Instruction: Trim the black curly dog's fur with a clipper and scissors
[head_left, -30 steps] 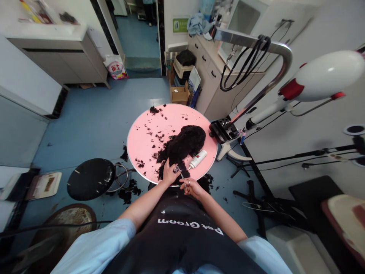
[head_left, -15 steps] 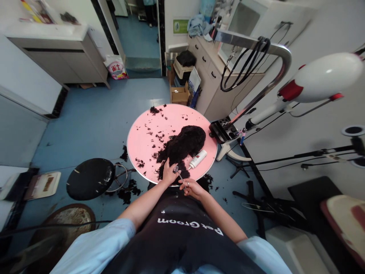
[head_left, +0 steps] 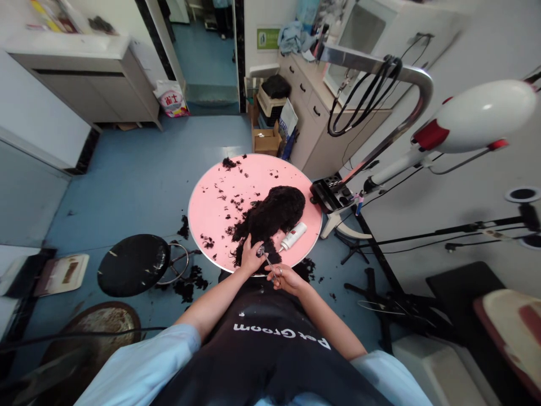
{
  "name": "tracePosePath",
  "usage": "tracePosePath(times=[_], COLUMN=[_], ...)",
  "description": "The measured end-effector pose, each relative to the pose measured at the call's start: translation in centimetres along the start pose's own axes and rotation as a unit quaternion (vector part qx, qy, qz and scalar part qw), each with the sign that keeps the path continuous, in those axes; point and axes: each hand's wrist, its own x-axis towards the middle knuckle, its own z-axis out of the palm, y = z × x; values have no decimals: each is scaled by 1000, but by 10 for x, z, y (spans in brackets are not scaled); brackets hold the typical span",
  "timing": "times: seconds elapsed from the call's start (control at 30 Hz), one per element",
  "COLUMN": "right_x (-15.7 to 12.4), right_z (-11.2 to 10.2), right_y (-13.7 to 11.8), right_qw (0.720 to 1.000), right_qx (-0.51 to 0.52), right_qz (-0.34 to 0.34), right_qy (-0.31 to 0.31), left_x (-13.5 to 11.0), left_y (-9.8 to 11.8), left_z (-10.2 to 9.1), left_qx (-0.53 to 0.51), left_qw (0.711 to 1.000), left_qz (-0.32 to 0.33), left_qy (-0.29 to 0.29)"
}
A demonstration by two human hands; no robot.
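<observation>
A black, curly-coated dog (head_left: 276, 210) lies on the round pink table (head_left: 210, 206), its near end close to the apron. My left hand (head_left: 251, 259) is closed on the fur at that near end; the exact body part cannot be made out. Between finger and thumb of my right hand (head_left: 288, 279) are the ring handles of a slim metal scissor-like tool (head_left: 269, 263). Its tip points up and left to a small shiny spot beside my left fingers. A white nozzle bottle (head_left: 293, 235) lies on its side at the dog's right.
Black hair clippings (head_left: 229, 163) dot the table and floor. A black stool (head_left: 134, 265) stands at the left. A metal grooming arm (head_left: 416, 84) with looped black cords and a white dryer (head_left: 486, 115) rise at the right. Drawers (head_left: 310, 107) stand beyond the table.
Both hands, the metal tool and the dog keep nearly the same places. Only a very slight shift of the view shows.
</observation>
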Motion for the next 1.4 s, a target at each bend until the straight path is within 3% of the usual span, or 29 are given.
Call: tracePosePath(times=[0.37, 0.67, 0.87, 1.07, 1.2, 1.4], right_x=[1, -4, 0, 31, 57, 84], right_z=[-5, -6, -11, -12, -9, -3], right_y=[-3, 1, 1, -4, -20, -32], right_qw=[999, 997, 987, 939, 884, 817], right_qx=[-2, -31, -137, -262, -352, -463], right_qz=[32, -58, -61, -165, -218, -256], right_qy=[-11, 34, 56, 151, 216, 230], left_x=[1, 2, 3, 3, 3, 5], left_y=[-1, -4, -3, -3, -5, -5], left_z=[0, 3, 3, 4, 7, 7], left_qx=[4, 11, 15, 18, 26, 35], left_qw=[1000, 1000, 1000, 1000, 999, 999], left_qz=[-14, -4, -10, 5, 22, 39], left_qy=[-11, -4, -10, -4, -2, -17])
